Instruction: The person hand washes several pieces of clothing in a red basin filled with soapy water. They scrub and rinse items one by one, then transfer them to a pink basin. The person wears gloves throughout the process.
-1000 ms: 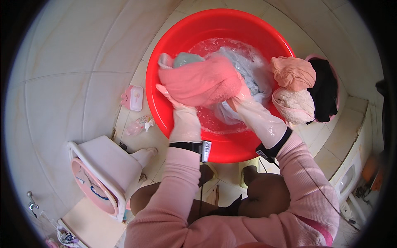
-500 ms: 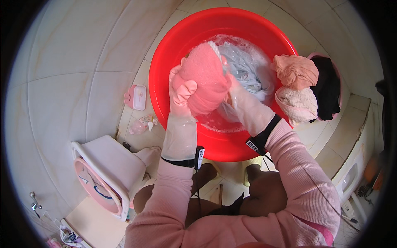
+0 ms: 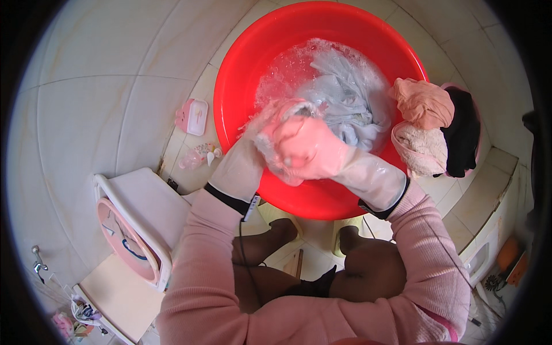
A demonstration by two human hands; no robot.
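Observation:
My right hand (image 3: 313, 148), in a pink-and-white rubber glove, is closed over a wet pink fleecy cloth (image 3: 275, 123) with a pale fuzzy side. My left hand (image 3: 247, 154), gloved too, grips the same cloth from the other side; its fingers are mostly hidden behind it. Both hands are held together above the near part of a big red basin (image 3: 241, 69). In the basin's sudsy water, just beyond my hands, lies a soaked pale-blue garment (image 3: 355, 103).
At the basin's right rim sit a peach cloth bundle (image 3: 424, 103), a cream fluffy one (image 3: 421, 150) and a black garment (image 3: 461, 129). To the left are a pink-and-white soap box (image 3: 197, 118), a clear pump bottle (image 3: 195, 156) and a white stand (image 3: 146, 198) with a pink basin (image 3: 123, 238).
Both hands have come nearer to me and together. The cloth, earlier a smooth pink bundle held up between them, is now squashed, and my right hand covers its front.

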